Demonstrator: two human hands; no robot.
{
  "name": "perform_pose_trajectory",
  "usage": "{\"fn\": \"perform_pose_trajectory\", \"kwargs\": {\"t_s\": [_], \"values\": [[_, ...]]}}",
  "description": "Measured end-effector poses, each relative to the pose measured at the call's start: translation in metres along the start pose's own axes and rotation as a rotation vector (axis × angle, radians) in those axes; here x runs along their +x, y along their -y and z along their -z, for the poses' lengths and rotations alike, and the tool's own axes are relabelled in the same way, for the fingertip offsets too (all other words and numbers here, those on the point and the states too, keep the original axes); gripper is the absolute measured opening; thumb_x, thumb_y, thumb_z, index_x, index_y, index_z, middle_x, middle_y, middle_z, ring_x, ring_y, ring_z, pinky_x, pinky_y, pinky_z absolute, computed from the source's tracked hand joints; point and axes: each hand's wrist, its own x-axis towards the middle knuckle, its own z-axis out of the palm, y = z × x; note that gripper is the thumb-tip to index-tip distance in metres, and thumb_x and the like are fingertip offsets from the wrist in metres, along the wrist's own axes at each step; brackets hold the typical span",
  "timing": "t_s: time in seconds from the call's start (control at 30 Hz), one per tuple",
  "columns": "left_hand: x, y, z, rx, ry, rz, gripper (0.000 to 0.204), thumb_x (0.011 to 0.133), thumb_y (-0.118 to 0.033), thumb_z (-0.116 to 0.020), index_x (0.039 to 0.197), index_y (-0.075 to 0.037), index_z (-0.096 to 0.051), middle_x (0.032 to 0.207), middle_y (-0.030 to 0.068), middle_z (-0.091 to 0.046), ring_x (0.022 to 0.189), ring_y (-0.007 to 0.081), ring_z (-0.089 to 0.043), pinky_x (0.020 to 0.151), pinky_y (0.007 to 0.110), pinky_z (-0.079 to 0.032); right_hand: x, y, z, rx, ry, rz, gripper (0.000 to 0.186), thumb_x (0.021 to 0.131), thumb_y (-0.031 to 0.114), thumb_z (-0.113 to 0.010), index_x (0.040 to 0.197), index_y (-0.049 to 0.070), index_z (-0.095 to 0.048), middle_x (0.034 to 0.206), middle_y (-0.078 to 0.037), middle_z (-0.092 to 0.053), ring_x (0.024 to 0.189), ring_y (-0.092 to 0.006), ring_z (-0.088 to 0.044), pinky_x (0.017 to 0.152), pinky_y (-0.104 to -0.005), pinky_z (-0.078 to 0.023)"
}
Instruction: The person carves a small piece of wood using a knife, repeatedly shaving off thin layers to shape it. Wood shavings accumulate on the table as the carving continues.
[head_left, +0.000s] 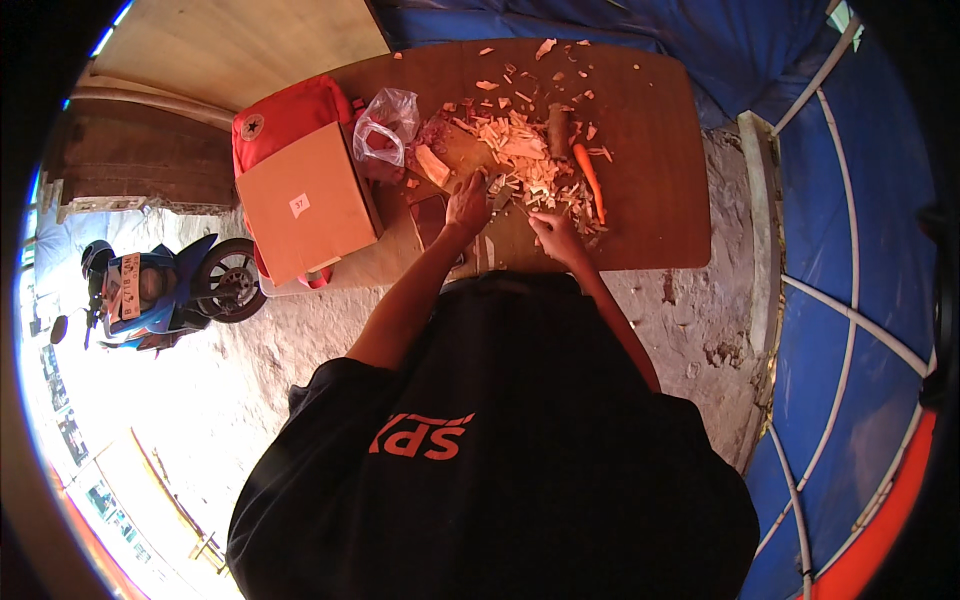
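Note:
My left hand (467,206) is closed at the near edge of a heap of pale chips (525,145) on the brown table. Whatever its fingers hold is too small to tell. To its right, my right hand (556,236) is closed, fingertips pinched at a thin dark thing among the chips that I cannot make out. Beyond the left hand lies a larger pale piece (432,166). A brown stick-like piece (558,131) stands out at the far side of the heap, with a long tapered orange thing (591,184) to its right.
Left of the hands, a brown cardboard box (308,204) leans over a red bag (290,115). A clear plastic bag (387,126) sits beside them, and a dark flat phone-like thing (428,218) lies by my left wrist. A motorbike (165,290) stands left of the table (655,170).

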Motion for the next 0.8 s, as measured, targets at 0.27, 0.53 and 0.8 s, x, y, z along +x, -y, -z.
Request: {"fn": "perform_pose_trajectory", "kwargs": {"t_s": [0.27,0.53,0.8], "values": [[0.0,0.001,-0.001,0.076,0.006,-0.029,0.058,0.077,-0.018,-0.066,0.129,0.003,-0.049,0.13,0.0151,-0.047,0.129,0.029,-0.042,0.105,0.04,-0.036,0.0,0.003,-0.004,0.003,-0.029,0.002,0.036,0.098,0.03,-0.059,0.124,0.008,-0.066,0.062,-0.002,-0.061,0.049,-0.0081,-0.053,0.05,-0.027,-0.044],[0.001,0.001,0.004,0.116,0.08,-0.033,0.058,0.078,-0.02,-0.066,0.129,0.003,-0.052,0.137,0.0164,-0.045,0.132,0.0299,-0.039,0.108,0.041,-0.033,0.015,0.002,-0.006,-0.16,-0.082,-0.031,0.033,0.093,0.032,-0.06,0.113,0.009,-0.071,0.102,-0.018,-0.071,0.098,-0.0345,-0.068,0.083,-0.0402,-0.052],[0.004,0.003,0.004,0.176,0.189,-0.011,0.074,0.079,-0.023,-0.068,0.142,0.001,-0.038,0.143,0.0182,-0.043,0.137,0.0298,-0.037,0.114,0.043,-0.027,0.033,0.01,-0.013,-0.154,-0.11,0.217,0.033,0.095,0.028,-0.06,0.114,0.002,-0.069,0.104,-0.019,-0.071,0.095,-0.0303,-0.07,0.082,-0.0351,-0.052]]}}
